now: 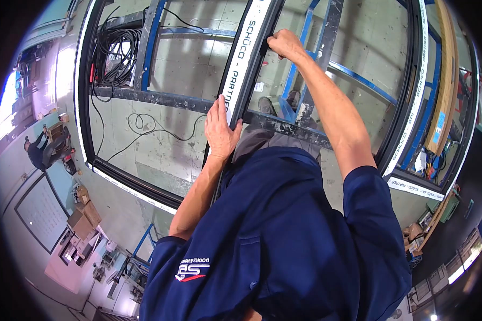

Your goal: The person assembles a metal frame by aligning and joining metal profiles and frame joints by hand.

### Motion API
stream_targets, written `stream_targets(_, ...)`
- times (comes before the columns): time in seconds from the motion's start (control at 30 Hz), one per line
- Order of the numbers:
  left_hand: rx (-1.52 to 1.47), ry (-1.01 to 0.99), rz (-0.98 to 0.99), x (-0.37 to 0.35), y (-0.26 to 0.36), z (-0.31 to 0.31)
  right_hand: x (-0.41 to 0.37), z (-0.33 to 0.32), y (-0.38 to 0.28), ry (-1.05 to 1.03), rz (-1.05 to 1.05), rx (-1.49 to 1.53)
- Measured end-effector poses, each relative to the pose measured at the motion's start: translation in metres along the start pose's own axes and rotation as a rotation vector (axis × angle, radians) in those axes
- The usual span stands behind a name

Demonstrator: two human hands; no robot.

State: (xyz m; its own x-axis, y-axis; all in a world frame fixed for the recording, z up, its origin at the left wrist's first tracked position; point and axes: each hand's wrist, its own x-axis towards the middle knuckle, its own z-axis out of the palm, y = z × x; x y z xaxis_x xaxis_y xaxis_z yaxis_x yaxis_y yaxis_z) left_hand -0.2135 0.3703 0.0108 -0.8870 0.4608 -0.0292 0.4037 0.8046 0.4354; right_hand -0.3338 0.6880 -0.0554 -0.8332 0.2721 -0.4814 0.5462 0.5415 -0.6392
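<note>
A dark window frame (131, 187) lies flat in front of me, with a middle bar (245, 45) covered in white film printed "SCHÜCO - PARTNER". My left hand (221, 131) rests on the near part of this bar, its fingers stretched along the film. Farther up, my right hand (286, 44) is closed like a fist against the bar's right side. It touches the black strip (261, 53), which looks like a rubber gasket and runs along that edge. Whatever the curled fingers grip, if anything, is hidden.
Blue and black support stands (168, 100) carry the frame. A coiled black cable (124, 45) hangs at the left, and a loose cable (163, 130) trails below. Wooden boards (443, 80) stand at the right. Another person (48, 145) is in the left background, near cardboard boxes (84, 216).
</note>
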Motion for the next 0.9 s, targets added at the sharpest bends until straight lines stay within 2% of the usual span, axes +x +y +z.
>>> stream_targets(0.07, -0.012, 0.0, -0.006, 0.001, 0.002, 0.001, 0.0, 0.009, 0.006, 0.099, -0.017, -0.04)
stream_targets(0.17, -0.027, -0.003, -0.015, 0.0, 0.002, 0.0, -0.008, 0.01, 0.005, 0.054, -0.036, -0.077)
stream_targets(0.27, -0.022, -0.012, -0.02, -0.001, 0.002, 0.0, -0.029, 0.011, -0.012, -0.202, 0.043, -0.098)
stream_targets(0.37, -0.015, -0.007, -0.018, 0.001, 0.003, -0.001, -0.038, 0.018, -0.016, -0.184, 0.114, 0.075)
stream_targets(0.5, -0.024, -0.007, -0.011, 0.0, 0.003, -0.001, -0.032, 0.016, -0.015, -0.252, 0.122, 0.045)
stream_targets(0.6, -0.029, -0.003, -0.007, 0.001, 0.002, -0.001, -0.032, 0.018, -0.012, -0.152, 0.042, -0.043)
stream_targets(0.8, -0.03, 0.005, 0.001, 0.0, 0.001, 0.001, -0.044, 0.022, -0.014, -0.07, 0.08, 0.019)
stream_targets(0.9, -0.025, -0.002, -0.007, -0.002, 0.002, 0.0, -0.05, 0.027, -0.015, -0.11, 0.031, -0.066)
